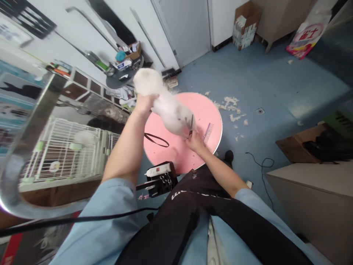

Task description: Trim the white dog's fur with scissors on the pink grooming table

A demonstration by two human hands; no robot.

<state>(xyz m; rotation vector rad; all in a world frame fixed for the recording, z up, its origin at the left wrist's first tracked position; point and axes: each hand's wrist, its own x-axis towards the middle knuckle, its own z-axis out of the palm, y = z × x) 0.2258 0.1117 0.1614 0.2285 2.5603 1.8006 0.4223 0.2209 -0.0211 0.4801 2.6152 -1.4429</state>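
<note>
A white fluffy dog stands on the round pink grooming table, its head toward the upper left. My left hand is closed on the dog's front, just under the head; the fur hides part of the fingers. Closed around the handles of a pair of scissors, my right hand is at the dog's rear end, with the blades pointing up along the white coat. A purple-backed comb lies on the tabletop just right of that hand. To the left rests a dark loop of leash.
A tool holder with white clippers and more scissors hangs at the table's near edge. A metal bar and a white wire cage are at left. Hair clumps and a black cable lie on the blue floor.
</note>
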